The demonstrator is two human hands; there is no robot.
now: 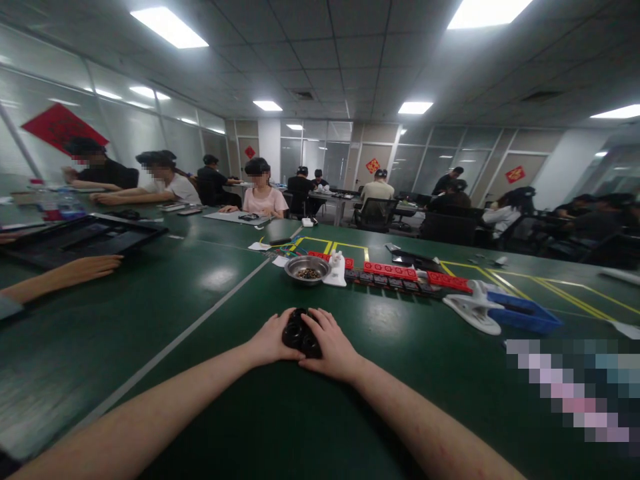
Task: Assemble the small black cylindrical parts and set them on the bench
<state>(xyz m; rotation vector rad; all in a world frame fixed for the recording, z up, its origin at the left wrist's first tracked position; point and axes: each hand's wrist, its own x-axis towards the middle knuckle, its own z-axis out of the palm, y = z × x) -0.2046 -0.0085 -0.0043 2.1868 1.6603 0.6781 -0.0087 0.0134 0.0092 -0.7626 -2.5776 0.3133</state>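
Both my hands rest on the green table (210,373) in front of me and hold one small black part (299,331) between them. My left hand (270,340) grips its left side and my right hand (333,343) covers its right side and top. The part looks rounded with ring-like openings; most of it is hidden by my fingers. Just beyond my hands stands a metal bowl (307,269) with small dark pieces in it, and a white object (337,269) beside it.
A row of red and black parts (400,275) runs right of the bowl. A white clip (473,308) and a blue tray (527,313) lie at the right. Another person's hand (83,270) rests near a black tray (75,237) at left. Several people sit at tables behind.
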